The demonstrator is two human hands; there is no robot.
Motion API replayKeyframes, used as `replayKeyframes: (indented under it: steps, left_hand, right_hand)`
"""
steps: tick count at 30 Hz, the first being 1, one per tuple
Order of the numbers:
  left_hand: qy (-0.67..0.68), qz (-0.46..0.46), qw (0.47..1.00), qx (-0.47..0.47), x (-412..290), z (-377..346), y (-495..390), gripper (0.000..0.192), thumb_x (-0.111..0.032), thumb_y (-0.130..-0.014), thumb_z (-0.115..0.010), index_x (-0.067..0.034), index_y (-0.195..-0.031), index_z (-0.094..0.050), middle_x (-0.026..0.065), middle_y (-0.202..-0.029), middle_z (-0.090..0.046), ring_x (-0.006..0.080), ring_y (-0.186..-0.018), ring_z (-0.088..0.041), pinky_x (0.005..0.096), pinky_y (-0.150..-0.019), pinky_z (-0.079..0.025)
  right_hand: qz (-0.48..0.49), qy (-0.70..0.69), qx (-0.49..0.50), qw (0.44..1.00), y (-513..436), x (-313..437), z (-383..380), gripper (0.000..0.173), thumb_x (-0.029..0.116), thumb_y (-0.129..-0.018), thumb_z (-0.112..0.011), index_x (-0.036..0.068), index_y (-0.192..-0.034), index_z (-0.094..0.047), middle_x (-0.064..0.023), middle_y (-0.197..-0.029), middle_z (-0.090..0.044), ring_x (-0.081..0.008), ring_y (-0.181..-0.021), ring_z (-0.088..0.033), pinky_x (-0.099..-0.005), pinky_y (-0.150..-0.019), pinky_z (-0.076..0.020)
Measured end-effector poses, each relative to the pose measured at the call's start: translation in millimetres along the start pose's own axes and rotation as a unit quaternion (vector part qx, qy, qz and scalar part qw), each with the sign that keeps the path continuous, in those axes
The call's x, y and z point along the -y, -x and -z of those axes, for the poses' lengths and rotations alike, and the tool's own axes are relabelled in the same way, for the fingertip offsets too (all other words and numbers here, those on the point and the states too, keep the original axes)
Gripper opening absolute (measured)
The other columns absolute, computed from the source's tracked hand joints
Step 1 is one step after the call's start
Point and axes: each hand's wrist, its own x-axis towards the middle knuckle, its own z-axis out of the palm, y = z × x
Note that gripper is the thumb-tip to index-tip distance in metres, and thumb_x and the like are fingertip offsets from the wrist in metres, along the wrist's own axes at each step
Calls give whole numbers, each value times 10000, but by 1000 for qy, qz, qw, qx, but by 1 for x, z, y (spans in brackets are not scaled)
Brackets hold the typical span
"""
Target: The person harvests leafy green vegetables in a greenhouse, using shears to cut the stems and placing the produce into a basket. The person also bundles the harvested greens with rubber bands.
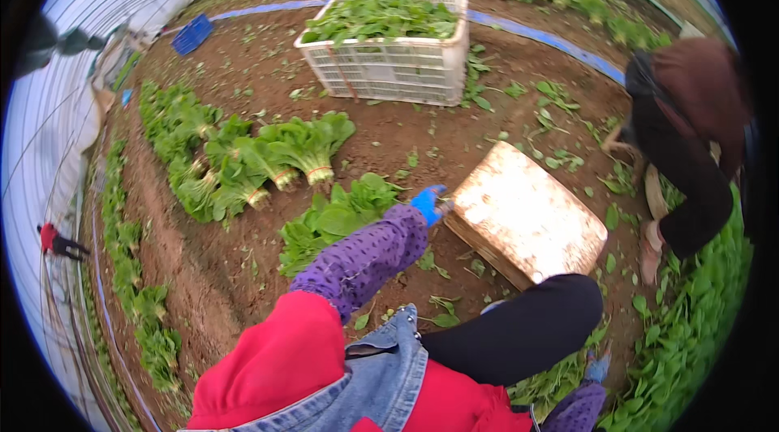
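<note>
My left hand [428,205], in a blue glove and a purple dotted sleeve, is at the left corner of a pale, soil-smeared box [529,213]. Whether its fingers grip that corner is not clear. Loose leafy greens [341,216] lie on the soil beneath and beyond my left forearm. Low at the right, my right hand [598,365] is partly visible in a bluish glove. It is beside cut greens [557,380] and the standing crop [700,322]; what it holds cannot be made out. My dark-trousered knee is close to the box's near edge.
Bundles of greens tied with red bands [319,152] lie at the left. A white plastic crate [389,70] heaped with leaves stands ahead, and a blue basket [192,34] lies farther off. One person [688,128] bends at the right; another [61,242] is far left.
</note>
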Motion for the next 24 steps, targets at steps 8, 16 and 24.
replayKeyframes:
  steps: [8,16,24]
  left_hand:
    - [162,-64,985,-17,-3,-68,-89,765,-128,-627,-829,35,-1239,-401,143,-1095,-575,231,-987,-568,367,-854,-486]
    - [184,-86,975,92,-81,-139,-92,725,-46,-691,-773,-3,-1286,-361,129,-1141,-550,213,-982,-557,343,-849,-482]
    - [56,-94,991,80,-113,-217,-135,756,-121,-702,-778,27,-1298,-338,138,-1171,-534,230,-1029,-527,341,-866,-456]
  right_hand:
    - [-154,231,76,958,57,6,-5,915,357,-705,-720,248,-1427,-170,-97,-1416,-321,-289,-1271,-352,-464,-1014,-301]
    - [-118,179,-93,972,14,-68,21,320,107,-746,-593,108,-1066,-572,-156,-1022,-589,-346,-998,-560,-420,-815,-459]
    - [-119,182,-95,971,-3,-56,139,523,229,-804,-619,155,-1295,-454,-109,-1188,-563,-284,-1080,-546,-370,-906,-433]
